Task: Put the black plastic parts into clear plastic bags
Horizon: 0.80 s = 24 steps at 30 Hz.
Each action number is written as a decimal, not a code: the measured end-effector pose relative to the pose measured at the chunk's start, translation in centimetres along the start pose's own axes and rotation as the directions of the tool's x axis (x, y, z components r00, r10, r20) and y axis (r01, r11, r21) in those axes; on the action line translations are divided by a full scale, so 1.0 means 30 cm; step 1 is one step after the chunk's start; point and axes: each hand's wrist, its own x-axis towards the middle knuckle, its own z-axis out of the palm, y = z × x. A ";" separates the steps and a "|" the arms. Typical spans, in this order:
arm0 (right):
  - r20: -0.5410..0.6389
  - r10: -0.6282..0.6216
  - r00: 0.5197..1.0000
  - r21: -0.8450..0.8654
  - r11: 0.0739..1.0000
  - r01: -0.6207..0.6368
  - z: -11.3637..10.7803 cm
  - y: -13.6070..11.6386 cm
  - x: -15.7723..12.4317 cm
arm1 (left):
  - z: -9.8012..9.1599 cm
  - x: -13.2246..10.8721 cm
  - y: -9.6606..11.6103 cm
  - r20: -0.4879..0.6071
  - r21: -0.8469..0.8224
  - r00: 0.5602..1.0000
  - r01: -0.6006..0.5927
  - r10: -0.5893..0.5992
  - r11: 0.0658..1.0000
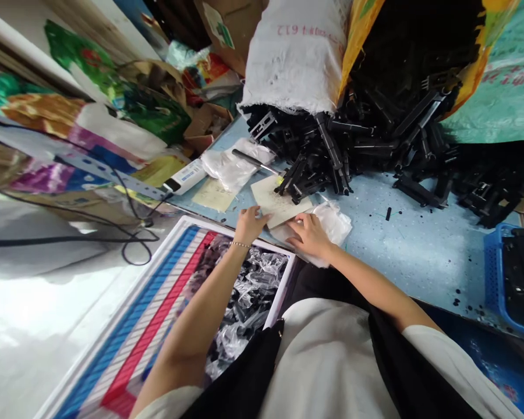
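My left hand (247,224) pinches the near edge of a beige card (279,202) lying on the blue table (402,238). My right hand (308,235) rests on a stack of clear plastic bags (334,220) next to the card, fingers curled over them. A heap of black plastic parts (358,151) spills from a white sack (294,52) just beyond the card, some parts lying on its far edge.
A striped woven sack (157,314) holding bagged black parts stands open at my left knee. More clear bags (231,166), a knife-like tool (255,161) and a white tube (187,176) lie at the table's far left. A blue basket (495,279) sits at the right edge.
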 end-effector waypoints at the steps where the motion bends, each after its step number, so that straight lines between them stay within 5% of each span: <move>1: -0.044 0.012 0.999 0.057 0.998 -0.009 -0.002 0.005 -0.009 | 0.002 -0.019 -0.011 -0.061 0.094 0.996 -0.064 0.070 0.994; 4: -0.188 0.043 0.981 0.170 0.985 -0.011 -0.069 0.072 -0.058 | 0.012 -0.068 -0.027 -0.129 0.355 0.947 -0.235 0.296 0.905; 7: -0.388 0.133 0.912 0.095 0.990 -0.104 -0.261 0.248 -0.141 | 0.046 -0.090 0.012 -0.090 0.394 0.897 -0.368 0.434 0.842; 8: -0.471 0.188 0.862 0.063 0.982 -0.180 -0.350 0.323 -0.178 | 0.068 -0.093 0.042 -0.078 0.367 0.883 -0.407 0.463 0.837; 11: -0.690 0.388 0.611 0.129 0.897 -0.423 -0.615 0.537 -0.308 | 0.174 -0.108 0.170 -0.021 0.225 0.847 -0.514 0.531 0.828; 13: -0.706 0.431 0.562 0.171 0.874 -0.455 -0.731 0.624 -0.389 | 0.277 -0.133 0.263 0.043 0.106 0.821 -0.570 0.569 0.815; 15: -0.676 0.463 0.573 0.208 0.866 -0.455 -0.767 0.640 -0.452 | 0.396 -0.172 0.342 0.140 -0.040 0.806 -0.576 0.575 0.817; 18: -0.565 0.525 0.637 0.321 0.851 -0.417 -0.692 0.539 -0.510 | 0.574 -0.252 0.422 0.391 -0.328 0.766 -0.403 0.511 0.854; 21: -0.213 0.551 0.807 0.672 0.682 -0.289 -0.561 0.370 -0.551 | 0.693 -0.344 0.475 0.643 -0.564 0.606 -0.039 0.468 0.825; 23: -0.105 0.524 0.845 0.741 0.608 -0.285 -0.514 0.276 -0.578 | 0.719 -0.393 0.499 0.713 -0.609 0.534 0.152 0.454 0.778; 24: -0.105 0.529 0.842 0.736 0.610 -0.292 -0.513 0.243 -0.592 | 0.716 -0.412 0.509 0.723 -0.612 0.534 0.200 0.439 0.765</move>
